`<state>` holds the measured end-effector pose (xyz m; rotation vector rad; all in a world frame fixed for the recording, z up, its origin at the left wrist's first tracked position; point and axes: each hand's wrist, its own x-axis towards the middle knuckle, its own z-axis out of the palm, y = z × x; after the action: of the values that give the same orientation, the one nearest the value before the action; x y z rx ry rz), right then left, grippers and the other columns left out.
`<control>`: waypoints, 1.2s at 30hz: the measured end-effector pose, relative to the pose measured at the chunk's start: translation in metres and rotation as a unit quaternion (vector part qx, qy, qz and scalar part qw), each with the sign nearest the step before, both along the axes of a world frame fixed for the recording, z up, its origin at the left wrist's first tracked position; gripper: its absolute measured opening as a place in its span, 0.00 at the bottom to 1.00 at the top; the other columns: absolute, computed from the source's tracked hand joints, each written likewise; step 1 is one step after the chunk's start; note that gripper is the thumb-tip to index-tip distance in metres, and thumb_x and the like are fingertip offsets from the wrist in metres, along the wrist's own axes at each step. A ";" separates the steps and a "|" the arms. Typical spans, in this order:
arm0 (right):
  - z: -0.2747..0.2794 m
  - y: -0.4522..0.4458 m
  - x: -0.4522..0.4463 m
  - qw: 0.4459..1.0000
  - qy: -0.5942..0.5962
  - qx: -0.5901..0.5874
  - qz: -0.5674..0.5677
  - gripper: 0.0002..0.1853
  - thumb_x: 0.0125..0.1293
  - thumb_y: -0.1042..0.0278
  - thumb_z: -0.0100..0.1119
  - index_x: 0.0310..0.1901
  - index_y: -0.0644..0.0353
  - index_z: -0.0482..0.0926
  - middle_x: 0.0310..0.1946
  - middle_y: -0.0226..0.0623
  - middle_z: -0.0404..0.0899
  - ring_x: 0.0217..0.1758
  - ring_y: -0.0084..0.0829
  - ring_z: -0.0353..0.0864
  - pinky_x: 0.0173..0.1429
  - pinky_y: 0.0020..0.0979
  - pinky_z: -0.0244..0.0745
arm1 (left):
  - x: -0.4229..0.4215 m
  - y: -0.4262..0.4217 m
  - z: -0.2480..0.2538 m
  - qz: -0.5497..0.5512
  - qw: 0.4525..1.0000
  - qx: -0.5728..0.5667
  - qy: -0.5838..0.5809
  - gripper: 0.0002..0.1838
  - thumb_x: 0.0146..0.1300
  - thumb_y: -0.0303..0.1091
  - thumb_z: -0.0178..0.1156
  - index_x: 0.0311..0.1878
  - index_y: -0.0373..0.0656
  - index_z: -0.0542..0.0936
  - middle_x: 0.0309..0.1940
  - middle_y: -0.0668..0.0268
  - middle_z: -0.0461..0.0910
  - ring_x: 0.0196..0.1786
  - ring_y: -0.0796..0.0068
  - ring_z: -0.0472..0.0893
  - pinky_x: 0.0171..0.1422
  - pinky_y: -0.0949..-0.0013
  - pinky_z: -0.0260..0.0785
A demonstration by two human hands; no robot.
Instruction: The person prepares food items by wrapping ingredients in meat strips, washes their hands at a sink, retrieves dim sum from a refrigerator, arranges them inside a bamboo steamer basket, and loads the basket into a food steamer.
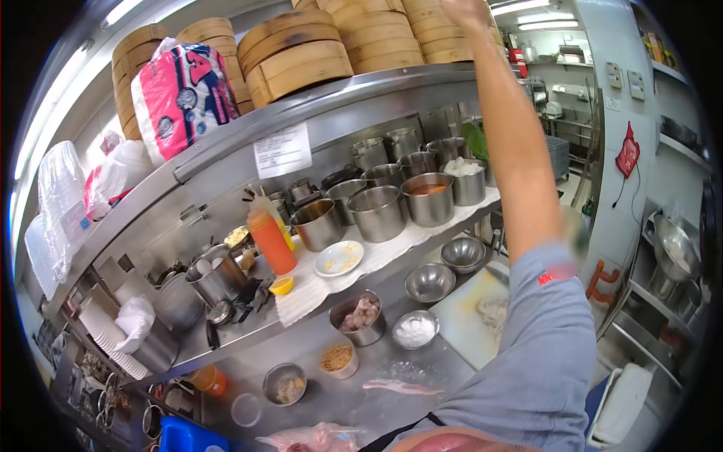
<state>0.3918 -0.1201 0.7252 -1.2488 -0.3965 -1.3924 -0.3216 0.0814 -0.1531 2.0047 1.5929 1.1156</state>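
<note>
R hand (466, 13) by far-right bamboo steamers (444, 44) is cropped, L hand out of view; can't tell opening/hold. I'd guess steamers light, stiff; best gripped round sides.

- Top shelf (376, 83), nearest the right hand (463, 13): steamers (301, 64) to its left, a pink pack (177, 102) farther left.
- Middle shelf (248, 325), below the hand: a towel (312, 292); farther left, a pot (211, 279).
- Counter (339, 395), lowest under the hand: a board (456, 316); leftward, a flour bowl (415, 330), a meat strip (403, 386).
</note>
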 end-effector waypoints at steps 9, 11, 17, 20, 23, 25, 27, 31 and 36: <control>-0.162 0.033 0.070 0.963 -0.128 -0.219 0.090 0.12 0.57 0.64 0.63 0.38 0.63 0.81 0.36 0.49 0.82 0.40 0.47 0.81 0.45 0.43 0.75 | 0.058 -0.061 0.132 0.100 0.989 0.018 -0.103 0.05 0.61 0.27 0.59 0.38 0.37 0.78 0.32 0.59 0.81 0.34 0.69 0.80 0.36 0.65 0.71; -0.239 0.006 0.040 0.948 -0.133 -0.248 0.151 0.13 0.56 0.64 0.64 0.39 0.63 0.81 0.36 0.49 0.82 0.41 0.47 0.81 0.46 0.43 0.74 | 0.068 -0.069 0.156 0.145 0.979 -0.071 -0.121 0.09 0.61 0.32 0.62 0.41 0.38 0.78 0.32 0.55 0.78 0.36 0.58 0.78 0.41 0.58 0.71; -0.455 -0.007 -0.065 0.769 0.055 -0.496 0.400 0.15 0.54 0.63 0.66 0.40 0.63 0.81 0.39 0.49 0.81 0.44 0.46 0.80 0.49 0.42 0.73 | 0.122 -0.120 0.206 0.160 0.978 0.071 0.109 0.24 0.57 0.44 0.67 0.56 0.47 0.79 0.54 0.50 0.72 0.59 0.46 0.68 0.63 0.50 0.62; -0.528 0.015 -0.107 0.644 0.108 -0.598 0.466 0.16 0.53 0.62 0.67 0.41 0.63 0.81 0.40 0.49 0.81 0.45 0.46 0.80 0.50 0.42 0.73 | 0.145 -0.127 0.207 0.039 0.983 0.096 0.154 0.26 0.53 0.47 0.69 0.56 0.51 0.79 0.60 0.50 0.69 0.64 0.46 0.66 0.67 0.45 0.59; -0.588 0.027 -0.121 0.579 0.130 -0.645 0.481 0.17 0.52 0.62 0.68 0.41 0.63 0.81 0.41 0.49 0.81 0.46 0.46 0.79 0.51 0.42 0.73 | 0.160 -0.125 0.192 0.023 0.970 0.076 0.228 0.27 0.49 0.49 0.71 0.54 0.53 0.80 0.66 0.51 0.65 0.68 0.45 0.62 0.68 0.39 0.54; -0.612 0.036 -0.122 0.563 0.139 -0.653 0.486 0.18 0.52 0.61 0.69 0.42 0.63 0.81 0.42 0.49 0.81 0.47 0.45 0.79 0.52 0.42 0.72 | 0.156 -0.112 0.166 0.015 0.974 0.046 0.223 0.26 0.47 0.47 0.71 0.52 0.56 0.81 0.68 0.53 0.63 0.71 0.46 0.59 0.69 0.35 0.50; -0.621 0.042 -0.120 0.556 0.155 -0.659 0.482 0.19 0.51 0.61 0.70 0.42 0.63 0.81 0.42 0.48 0.80 0.48 0.45 0.79 0.53 0.41 0.72 | 0.157 -0.115 0.169 0.055 0.969 0.035 0.240 0.24 0.44 0.45 0.72 0.48 0.58 0.81 0.69 0.54 0.61 0.72 0.47 0.57 0.70 0.36 0.49; -0.620 0.041 -0.106 0.561 0.171 -0.666 0.461 0.21 0.50 0.60 0.71 0.43 0.63 0.81 0.44 0.48 0.80 0.50 0.45 0.78 0.54 0.41 0.71 | 0.147 -0.113 0.178 0.074 0.962 0.010 0.264 0.23 0.43 0.45 0.72 0.46 0.59 0.81 0.69 0.56 0.62 0.72 0.47 0.57 0.72 0.36 0.47; -0.612 0.039 -0.085 0.575 0.187 -0.663 0.441 0.23 0.48 0.59 0.73 0.44 0.63 0.81 0.46 0.48 0.80 0.52 0.44 0.77 0.56 0.40 0.71 | 0.097 -0.106 0.165 0.134 0.949 0.026 0.284 0.24 0.41 0.44 0.72 0.46 0.60 0.80 0.69 0.60 0.62 0.73 0.48 0.56 0.72 0.35 0.47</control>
<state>0.3066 -0.0809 0.1130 -1.9551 -1.6674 0.3348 -0.2244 -0.0244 0.0115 2.3363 2.1875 0.6903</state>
